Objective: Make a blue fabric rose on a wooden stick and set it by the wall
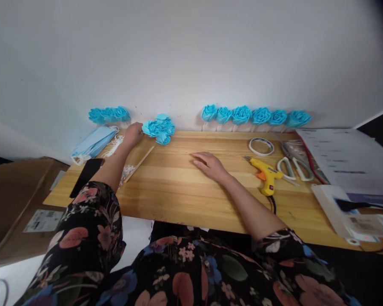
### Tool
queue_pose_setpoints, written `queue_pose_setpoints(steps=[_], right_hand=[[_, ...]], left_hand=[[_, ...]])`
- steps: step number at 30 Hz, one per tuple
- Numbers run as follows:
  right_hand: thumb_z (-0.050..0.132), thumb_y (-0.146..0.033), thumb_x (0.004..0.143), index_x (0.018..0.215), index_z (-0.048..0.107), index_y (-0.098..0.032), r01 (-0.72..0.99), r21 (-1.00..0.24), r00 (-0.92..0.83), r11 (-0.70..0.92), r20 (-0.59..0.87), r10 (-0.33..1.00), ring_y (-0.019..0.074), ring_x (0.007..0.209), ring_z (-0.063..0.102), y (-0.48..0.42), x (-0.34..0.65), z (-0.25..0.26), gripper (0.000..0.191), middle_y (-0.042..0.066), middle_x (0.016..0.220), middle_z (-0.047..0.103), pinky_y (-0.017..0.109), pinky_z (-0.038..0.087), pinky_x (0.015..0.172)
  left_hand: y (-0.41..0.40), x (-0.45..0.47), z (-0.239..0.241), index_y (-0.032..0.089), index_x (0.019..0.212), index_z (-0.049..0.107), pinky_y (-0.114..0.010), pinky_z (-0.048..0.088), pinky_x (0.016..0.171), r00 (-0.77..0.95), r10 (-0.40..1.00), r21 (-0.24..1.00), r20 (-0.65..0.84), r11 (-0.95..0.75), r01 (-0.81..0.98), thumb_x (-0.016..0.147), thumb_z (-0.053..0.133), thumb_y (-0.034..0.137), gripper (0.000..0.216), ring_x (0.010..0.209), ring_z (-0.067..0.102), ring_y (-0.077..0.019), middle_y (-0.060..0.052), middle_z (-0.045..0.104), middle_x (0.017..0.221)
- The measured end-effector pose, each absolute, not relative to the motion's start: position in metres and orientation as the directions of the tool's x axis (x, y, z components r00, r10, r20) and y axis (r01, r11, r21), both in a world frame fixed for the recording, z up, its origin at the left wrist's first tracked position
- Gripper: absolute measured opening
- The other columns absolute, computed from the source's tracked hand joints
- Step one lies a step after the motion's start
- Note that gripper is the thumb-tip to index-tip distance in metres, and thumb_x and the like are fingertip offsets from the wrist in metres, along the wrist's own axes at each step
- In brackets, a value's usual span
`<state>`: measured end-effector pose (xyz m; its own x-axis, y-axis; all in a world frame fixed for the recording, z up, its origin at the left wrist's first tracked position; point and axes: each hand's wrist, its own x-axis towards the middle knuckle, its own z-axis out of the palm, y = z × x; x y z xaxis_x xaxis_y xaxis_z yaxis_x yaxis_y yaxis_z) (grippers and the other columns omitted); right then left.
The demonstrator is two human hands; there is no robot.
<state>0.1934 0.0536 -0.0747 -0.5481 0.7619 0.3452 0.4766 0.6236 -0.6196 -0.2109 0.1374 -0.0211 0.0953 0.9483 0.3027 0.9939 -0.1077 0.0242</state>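
My left hand (135,134) is closed at the back left of the table, at the left edge of a bunch of blue artificial flowers (159,129). It appears to hold the bunch there, though the grip itself is partly hidden. Several blooms face toward me near the wall. My right hand (210,165) rests over the middle of the wooden table (178,191), fingers loosely stretched and apart, holding nothing. Between my left forearm and the bunch lies a thin wooden stick (139,164).
Blue flowers (241,114) line the wall at right, more flowers (109,114) at left. Nearby lie face masks (94,143), a black phone (85,176), tape (261,146), a yellow glue gun (267,173), scissors (295,163), paper (347,161) and a white power strip (335,208). A cardboard box (15,191) stands left.
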Motion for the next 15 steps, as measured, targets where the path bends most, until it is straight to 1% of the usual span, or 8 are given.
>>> queue_pose_setpoints(steps=[4, 8, 12, 15], right_hand=[[0.053, -0.045, 0.102, 0.129, 0.071, -0.02, 0.478, -0.624, -0.546, 0.618, 0.34, 0.766, 0.0273, 0.122, 0.069, 0.053, 0.194, -0.075, 0.041, 0.012, 0.13, 0.075, 0.048, 0.052, 0.107], [0.053, -0.046, 0.102, 0.13, 0.071, -0.022, 0.485, -0.629, -0.544, 0.608, 0.328, 0.773, 0.0271, 0.122, 0.068, 0.053, 0.194, -0.074, 0.041, 0.011, 0.13, 0.075, 0.048, 0.052, 0.106], [0.053, -0.046, 0.102, 0.13, 0.071, -0.021, 0.478, -0.633, -0.542, 0.609, 0.332, 0.772, 0.0277, 0.122, 0.068, 0.053, 0.193, -0.073, 0.041, 0.012, 0.131, 0.075, 0.049, 0.051, 0.107], [0.053, -0.045, 0.102, 0.129, 0.071, -0.021, 0.472, -0.634, -0.547, 0.612, 0.334, 0.767, 0.0277, 0.122, 0.069, 0.054, 0.194, -0.073, 0.041, 0.012, 0.131, 0.075, 0.049, 0.051, 0.107]], left_hand=[[0.145, -0.201, -0.028, 0.015, 0.086, 0.069, -0.035, 0.047, 0.081, 0.09, 0.956, 0.023, 0.278, -0.1, 0.995, 0.084, 0.05, 0.022, 0.021, 0.099, 0.066, -0.0313, -0.018, 0.072, 0.098], [0.151, -0.197, -0.031, 0.013, 0.089, 0.07, -0.038, 0.046, 0.08, 0.071, 0.963, 0.006, 0.259, -0.075, 0.997, 0.086, 0.046, 0.021, 0.026, 0.099, 0.065, -0.0329, -0.021, 0.072, 0.101], [0.153, -0.192, -0.032, 0.013, 0.09, 0.072, -0.037, 0.045, 0.079, 0.071, 0.972, -0.013, 0.223, -0.07, 0.997, 0.086, 0.047, 0.024, 0.027, 0.099, 0.065, -0.0331, -0.021, 0.073, 0.103], [0.151, -0.188, -0.034, 0.011, 0.096, 0.074, -0.038, 0.046, 0.08, 0.069, 0.978, -0.021, 0.198, -0.066, 0.998, 0.087, 0.047, 0.025, 0.032, 0.103, 0.066, -0.0352, -0.024, 0.073, 0.108]])
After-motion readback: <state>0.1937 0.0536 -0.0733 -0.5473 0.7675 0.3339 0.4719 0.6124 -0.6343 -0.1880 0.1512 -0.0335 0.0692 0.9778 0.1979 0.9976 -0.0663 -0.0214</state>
